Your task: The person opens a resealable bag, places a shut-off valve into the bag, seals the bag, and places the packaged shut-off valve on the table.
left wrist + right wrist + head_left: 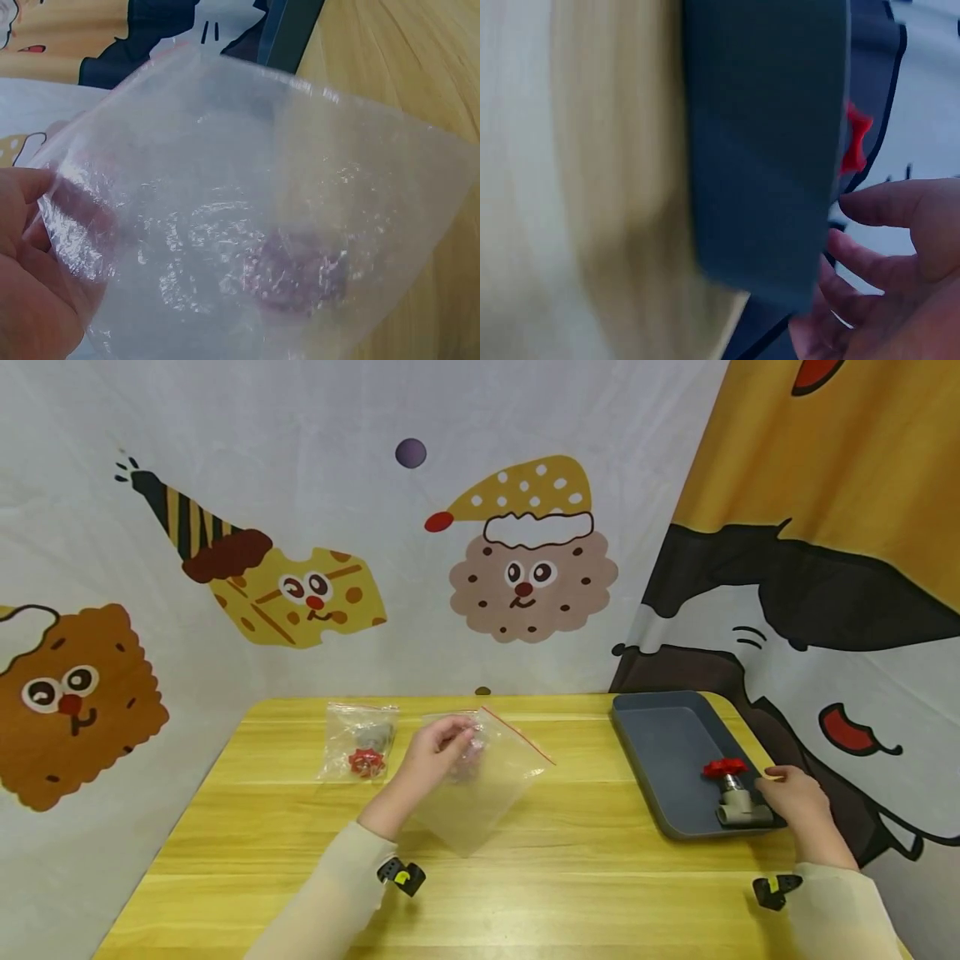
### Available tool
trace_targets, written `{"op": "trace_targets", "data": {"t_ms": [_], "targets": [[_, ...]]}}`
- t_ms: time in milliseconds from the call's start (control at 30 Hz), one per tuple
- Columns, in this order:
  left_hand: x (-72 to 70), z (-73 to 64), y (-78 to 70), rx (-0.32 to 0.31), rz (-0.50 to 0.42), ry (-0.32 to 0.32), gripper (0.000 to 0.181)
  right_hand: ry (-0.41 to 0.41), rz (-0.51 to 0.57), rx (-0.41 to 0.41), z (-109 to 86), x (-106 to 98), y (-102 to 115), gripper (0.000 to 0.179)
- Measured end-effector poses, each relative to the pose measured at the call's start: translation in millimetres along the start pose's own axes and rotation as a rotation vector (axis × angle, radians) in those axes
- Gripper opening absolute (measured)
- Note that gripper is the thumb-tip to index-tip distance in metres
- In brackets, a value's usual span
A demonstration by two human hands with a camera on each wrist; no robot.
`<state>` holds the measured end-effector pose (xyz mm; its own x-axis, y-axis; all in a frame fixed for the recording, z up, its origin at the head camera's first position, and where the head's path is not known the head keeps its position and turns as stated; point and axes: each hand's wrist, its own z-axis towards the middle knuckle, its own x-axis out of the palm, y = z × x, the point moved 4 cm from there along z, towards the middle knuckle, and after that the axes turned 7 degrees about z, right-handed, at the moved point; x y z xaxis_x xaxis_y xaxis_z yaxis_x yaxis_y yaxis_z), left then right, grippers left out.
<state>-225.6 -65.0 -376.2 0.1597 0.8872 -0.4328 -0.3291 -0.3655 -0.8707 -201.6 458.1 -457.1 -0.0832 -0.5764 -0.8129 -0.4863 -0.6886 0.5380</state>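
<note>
My left hand (438, 750) pinches a clear zip bag (491, 793) by its edge near the red-striped top. The bag hangs slack over the table. Through its film a blurred reddish shape (296, 274) shows; it seems to lie behind the bag. At the right, a valve (738, 806) with a grey pipe body and a red handwheel lies in the near right corner of the grey tray (660, 752). My right hand (798, 797) is beside that valve at the tray's right rim. Its fingers are spread and loosely bent, with nothing held, in the right wrist view.
Another clear zip bag (326, 760) with a red handwheel and grey part inside lies at the back left of the wooden table (562, 893). A printed cloth (337, 427) hangs along the table's back edge. The tray stands near the table's right edge.
</note>
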Motion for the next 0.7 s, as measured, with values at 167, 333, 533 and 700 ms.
{"op": "trace_targets", "data": {"t_ms": [167, 333, 533, 700], "targets": [[-2.3, -2.0, 0.4, 0.005, 0.007, 0.014, 0.019, -0.151, 0.009, -0.175, -25.2, 4.2, 45.5, 0.046], [-3.6, -4.1, 0.0, 0.009, 0.019, 0.012, 0.019, -0.201, 0.101, -0.498, -51.8, 22.6, 98.3, 0.034], [-0.4, -3.1, 3.9, 0.030, 0.010, 0.036, 0.020, -0.094, 0.275, -0.832, -84.2, 57.5, 153.3, 0.025], [6.9, 1.4, 23.6, 0.059, -0.011, 0.047, 0.020, 0.071, 0.347, -0.967, -110.9, 84.4, 191.8, 0.028]]}}
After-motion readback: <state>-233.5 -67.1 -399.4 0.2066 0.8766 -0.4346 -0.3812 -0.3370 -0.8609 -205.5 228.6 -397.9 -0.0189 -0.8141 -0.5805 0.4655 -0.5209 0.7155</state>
